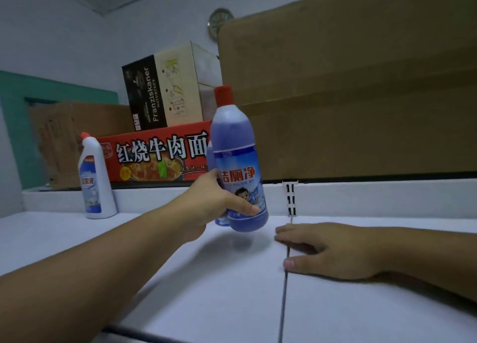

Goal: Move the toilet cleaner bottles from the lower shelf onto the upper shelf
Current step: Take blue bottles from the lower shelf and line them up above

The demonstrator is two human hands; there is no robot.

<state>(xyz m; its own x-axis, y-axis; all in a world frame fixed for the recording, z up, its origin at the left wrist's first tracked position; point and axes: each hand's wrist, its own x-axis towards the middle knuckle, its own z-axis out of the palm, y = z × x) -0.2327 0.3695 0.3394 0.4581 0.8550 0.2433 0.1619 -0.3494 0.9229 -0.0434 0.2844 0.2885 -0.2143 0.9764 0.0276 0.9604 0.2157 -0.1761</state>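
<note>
My left hand (215,203) grips a blue toilet cleaner bottle (236,146) with a red cap by its lower body, holding it slightly tilted just above the white shelf (180,278). Right behind it a second blue bottle (210,157) is mostly hidden, only its edge and base showing. A white toilet cleaner bottle (94,182) with an angled red cap stands upright at the back left of the shelf. My right hand (327,249) lies flat on the shelf to the right of the held bottle, fingers spread, holding nothing.
Behind the shelf's raised back edge sit a red noodle carton (154,157), a black-and-cream beer box (165,89) on top, and a large brown cardboard box (361,84) at right. A slotted shelf bracket (291,198) stands at the back. A seam runs down the shelf.
</note>
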